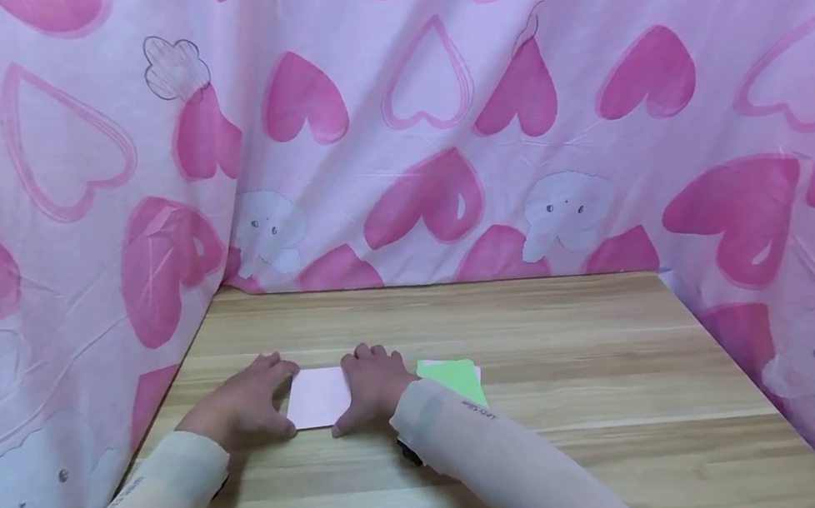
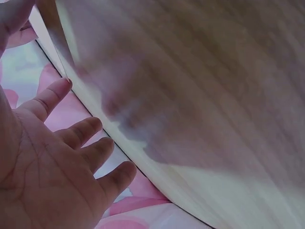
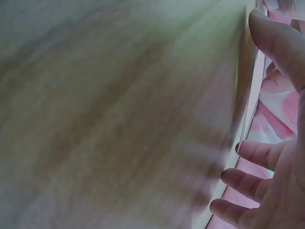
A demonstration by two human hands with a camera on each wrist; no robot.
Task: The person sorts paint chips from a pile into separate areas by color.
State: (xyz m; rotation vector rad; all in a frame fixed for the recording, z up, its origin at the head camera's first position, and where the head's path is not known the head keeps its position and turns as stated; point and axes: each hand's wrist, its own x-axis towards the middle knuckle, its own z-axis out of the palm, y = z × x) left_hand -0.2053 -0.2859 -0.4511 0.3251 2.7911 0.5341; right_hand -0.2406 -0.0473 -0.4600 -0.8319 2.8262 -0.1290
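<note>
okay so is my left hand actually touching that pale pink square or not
Touching. The left wrist view shows your left hand's index fingertip meeting the corner of the pale pink square.

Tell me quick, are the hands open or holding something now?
Left hand: holding the pale pink square paper by its left side.
Right hand: holding the same paper by its right side.

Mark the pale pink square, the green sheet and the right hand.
Pale pink square (image 1: 318,398), head view: middle of its upper face.
Green sheet (image 1: 456,377), head view: visible part of its upper face.
Right hand (image 1: 375,383), head view: back of the hand.
</note>
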